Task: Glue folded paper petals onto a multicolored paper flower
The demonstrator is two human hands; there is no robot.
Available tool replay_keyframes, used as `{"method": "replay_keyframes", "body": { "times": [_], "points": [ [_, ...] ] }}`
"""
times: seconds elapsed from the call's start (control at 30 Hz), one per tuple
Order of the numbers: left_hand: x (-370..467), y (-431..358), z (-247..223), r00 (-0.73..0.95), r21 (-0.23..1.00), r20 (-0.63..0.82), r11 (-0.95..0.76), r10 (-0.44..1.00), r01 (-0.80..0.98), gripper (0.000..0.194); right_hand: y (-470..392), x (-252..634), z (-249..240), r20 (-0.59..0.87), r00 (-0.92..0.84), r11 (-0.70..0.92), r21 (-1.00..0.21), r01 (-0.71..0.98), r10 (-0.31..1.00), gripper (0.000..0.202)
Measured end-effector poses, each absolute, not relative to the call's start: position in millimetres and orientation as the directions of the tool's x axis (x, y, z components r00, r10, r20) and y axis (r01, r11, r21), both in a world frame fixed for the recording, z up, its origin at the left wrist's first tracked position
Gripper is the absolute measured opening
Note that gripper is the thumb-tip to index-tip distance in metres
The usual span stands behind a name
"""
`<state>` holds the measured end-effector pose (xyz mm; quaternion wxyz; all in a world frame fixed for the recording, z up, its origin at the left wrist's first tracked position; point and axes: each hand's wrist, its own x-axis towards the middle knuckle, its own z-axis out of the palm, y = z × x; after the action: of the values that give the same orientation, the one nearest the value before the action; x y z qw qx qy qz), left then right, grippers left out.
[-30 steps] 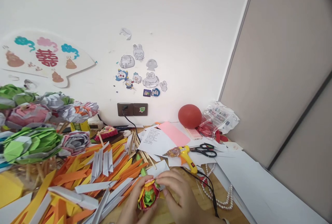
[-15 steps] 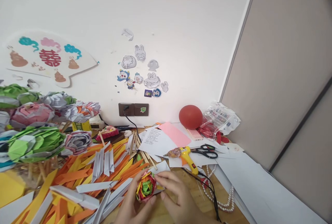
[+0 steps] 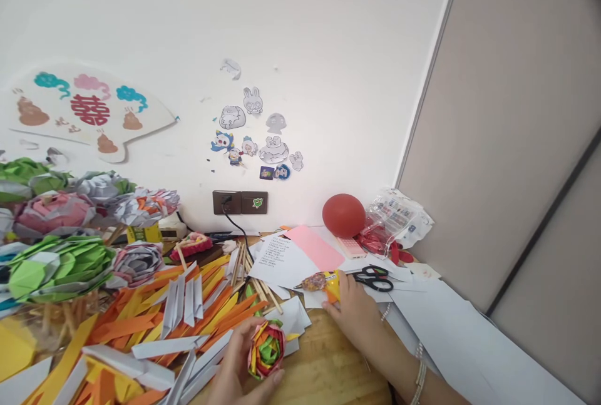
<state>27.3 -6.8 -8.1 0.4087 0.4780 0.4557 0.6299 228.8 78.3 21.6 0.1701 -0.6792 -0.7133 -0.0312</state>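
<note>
Table (image 3: 328, 358): wood, paper strips (image 3: 154, 347) heaped left of our left hand (image 3: 239, 364).
Wall (image 3: 338, 48): beyond that hand, stuck with cutouts (image 3: 273, 149).
Flower (image 3: 268, 350): held in our left hand.
Glue gun (image 3: 322, 281): partly covered by our right hand (image 3: 354, 308); whether gripped, we cannot tell.
Change: our right hand has moved from the flower to the glue gun.

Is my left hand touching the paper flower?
Touching. The head view shows the left hand cradling the paper flower, its thumb against the near edge.
</note>
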Motion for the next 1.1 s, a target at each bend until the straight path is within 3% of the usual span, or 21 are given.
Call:
{"method": "replay_keyframes", "body": {
  "times": [0.2,0.37,0.5,0.67,0.9,1.1],
  "points": [
    [25.4,-8.7,-7.5,-0.213,0.966,0.255,-0.255,0.943,0.029,0.054,84.6,230.5,8.7,0.331,-0.014,0.148,-0.383,0.912,0.944,0.063],
    [22.1,-6.2,-9.6,-0.226,0.957,0.291,-0.278,0.93,0.086,0.053,81.6,228.4,13.0,0.453,0.047,0.296,-0.656,0.695,0.89,0.059],
    [17.0,-4.0,-9.5,-0.239,0.955,0.292,-0.273,0.926,0.112,0.053,69.1,217.5,13.5,0.509,0.12,0.373,-0.753,0.542,0.852,0.059],
    [8.0,-1.3,-9.3,-0.152,0.967,0.241,-0.223,0.959,0.123,0.053,55.8,205.6,1.2,0.578,0.072,0.449,-0.7,0.555,0.813,0.061],
    [14.9,-4.3,-13.2,-0.279,0.952,0.301,-0.274,0.912,0.134,0.053,51.1,202.9,-14.6,0.728,-0.055,0.569,-0.485,0.664,0.684,0.052],
    [13.8,-5.5,-9.5,-0.26,0.959,0.277,-0.248,0.925,0.14,0.054,47.6,204.0,-10.1,0.771,-0.133,0.612,-0.375,0.696,0.623,0.049]
  ]
}}
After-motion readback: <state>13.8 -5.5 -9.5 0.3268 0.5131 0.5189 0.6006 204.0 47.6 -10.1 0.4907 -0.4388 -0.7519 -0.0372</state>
